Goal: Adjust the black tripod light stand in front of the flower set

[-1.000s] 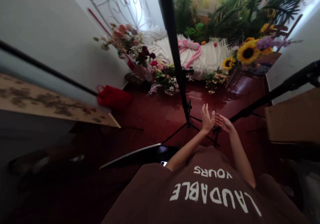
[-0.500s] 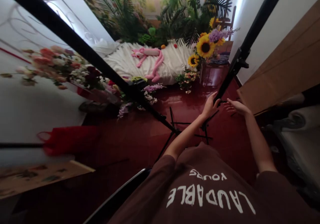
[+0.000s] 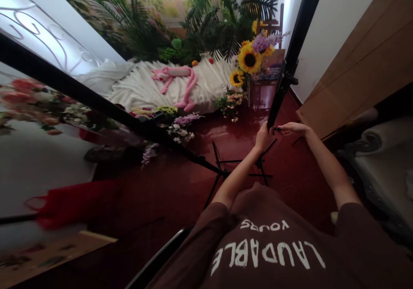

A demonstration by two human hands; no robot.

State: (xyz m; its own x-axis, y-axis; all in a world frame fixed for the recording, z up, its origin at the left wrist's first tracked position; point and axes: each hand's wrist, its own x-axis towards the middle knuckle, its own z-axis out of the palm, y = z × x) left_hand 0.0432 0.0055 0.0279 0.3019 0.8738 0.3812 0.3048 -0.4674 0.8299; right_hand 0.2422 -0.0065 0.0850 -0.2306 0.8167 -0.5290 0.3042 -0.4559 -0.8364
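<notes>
A black tripod stand (image 3: pixel 297 39) rises on the right, its pole slanting up and its thin legs spread on the floor. My left hand (image 3: pixel 263 137) is wrapped round the lower pole. From the other side, my right hand (image 3: pixel 293 128) reaches the small black knob (image 3: pixel 276 129) on the pole, its fingertips closed on it. Part of the knob is hidden by the fingers. A second black stand (image 3: pixel 97 104) slants across the left side, out of either hand's grasp.
Beyond the stands, a pink plush toy (image 3: pixel 177 71) lies on white draped cloth (image 3: pixel 209 80). Sunflowers (image 3: pixel 250 60) and palm fronds stand behind. A brown board (image 3: pixel 348 65) leans at right; a red bag (image 3: pixel 74 200) is at left. The floor (image 3: pixel 180 181) is glossy red.
My right hand's spread fingers have come in onto the knob, while my left hand keeps hold of the pole. The view has turned slightly right, shifting the scene leftward.
</notes>
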